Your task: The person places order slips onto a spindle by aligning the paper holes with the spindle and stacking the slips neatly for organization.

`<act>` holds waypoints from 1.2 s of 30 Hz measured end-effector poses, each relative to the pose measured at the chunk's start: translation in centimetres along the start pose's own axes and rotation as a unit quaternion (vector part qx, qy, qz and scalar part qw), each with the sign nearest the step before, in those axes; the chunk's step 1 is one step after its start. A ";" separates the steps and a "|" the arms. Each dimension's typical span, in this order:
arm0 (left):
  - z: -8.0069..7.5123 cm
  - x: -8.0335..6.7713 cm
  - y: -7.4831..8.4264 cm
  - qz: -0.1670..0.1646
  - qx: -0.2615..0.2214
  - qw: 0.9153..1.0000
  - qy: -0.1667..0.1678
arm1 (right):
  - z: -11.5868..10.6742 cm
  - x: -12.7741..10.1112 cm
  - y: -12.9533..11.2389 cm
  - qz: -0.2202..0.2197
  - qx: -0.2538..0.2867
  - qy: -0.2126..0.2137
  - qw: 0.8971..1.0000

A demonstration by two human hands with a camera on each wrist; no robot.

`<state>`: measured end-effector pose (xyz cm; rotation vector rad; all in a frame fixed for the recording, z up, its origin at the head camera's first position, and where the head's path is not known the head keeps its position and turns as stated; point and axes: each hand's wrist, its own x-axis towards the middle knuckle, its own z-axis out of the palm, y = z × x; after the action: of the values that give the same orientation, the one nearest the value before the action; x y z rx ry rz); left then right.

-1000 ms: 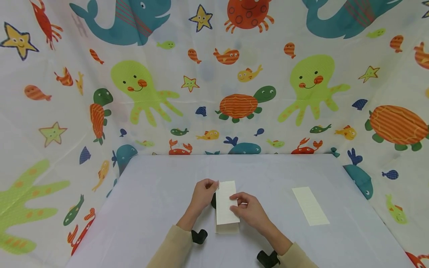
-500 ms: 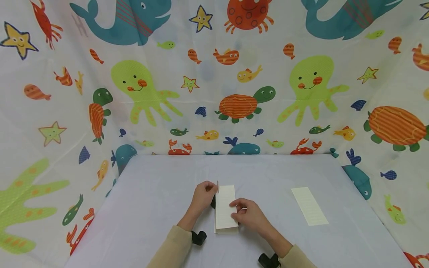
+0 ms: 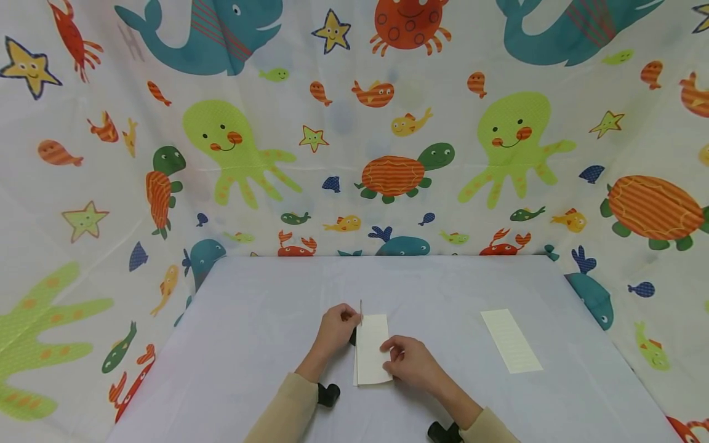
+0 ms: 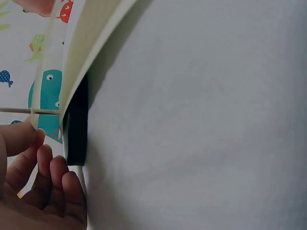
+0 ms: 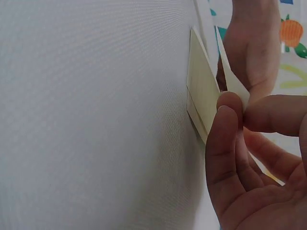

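My left hand (image 3: 335,326) sits near the middle of the surface (image 3: 249,344), wrist toward me, fingers (image 4: 53,187) curled. They pinch a thin needle-like pin (image 3: 361,309) that stands upright at the top left corner of the paper strips (image 3: 372,351). In the left wrist view the pin passes through the edge of the top strip. A small black object (image 4: 76,132) lies beside my left hand under the paper's left edge; I cannot tell what it is.

The paper strips, cream and stacked, lie between my two hands, long side running away from me, the top strip lifted off the lower one along its right side.

My right hand (image 3: 410,364) rests at the paper's right edge, thumb and forefinger pinching the raised edge of the top strip (image 5: 230,84), other fingers loosely bent.

Further right, well apart, a second lined paper strip (image 3: 511,340) lies flat on the surface. A sea-creature printed curtain (image 3: 354,123) stands behind and on both sides.
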<state>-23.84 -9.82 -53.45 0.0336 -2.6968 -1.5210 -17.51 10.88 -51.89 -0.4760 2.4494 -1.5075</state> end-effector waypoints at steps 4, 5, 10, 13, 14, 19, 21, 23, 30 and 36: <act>0.1 0.2 -0.4 0.011 0.015 1.000 -0.009 | 0.2 0.0 0.1 -0.011 -0.036 -0.002 0.999; 0.2 0.3 -0.5 0.013 0.021 1.000 -0.012 | 0.2 0.1 0.2 -0.014 -0.042 -0.003 0.999; 0.3 0.6 -0.9 0.030 0.048 0.998 -0.020 | 0.3 0.1 0.2 -0.024 -0.056 -0.006 0.998; 0.3 0.6 -1.0 0.038 0.057 0.997 -0.020 | 0.4 0.1 0.2 -0.022 -0.062 -0.013 0.998; 0.3 0.6 -1.0 0.038 0.059 0.997 -0.020 | 0.4 0.1 0.2 -0.020 -0.064 -0.018 0.998; 0.2 0.5 -0.7 0.034 0.060 0.997 -0.018 | 0.3 0.3 0.2 -0.008 -0.072 -0.038 0.997; 0.1 0.4 -0.6 0.031 0.053 0.998 -0.016 | 0.3 0.3 0.2 -0.007 -0.073 -0.042 0.996; 0.0 0.3 -0.5 0.033 0.052 0.998 -0.015 | 0.4 0.3 0.3 -0.003 -0.075 -0.043 0.996; -0.9 -0.7 -0.3 0.054 0.070 0.995 -0.042 | 0.4 0.2 0.0 0.009 -0.076 -0.051 0.996; -1.2 -0.9 -0.2 0.055 0.084 0.991 -0.090 | 0.3 0.2 -0.1 0.009 -0.078 -0.053 0.995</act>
<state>-22.83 -10.91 -52.99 -0.2545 -2.9033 -1.3217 -17.61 10.54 -51.91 -0.5469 2.4913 -1.2550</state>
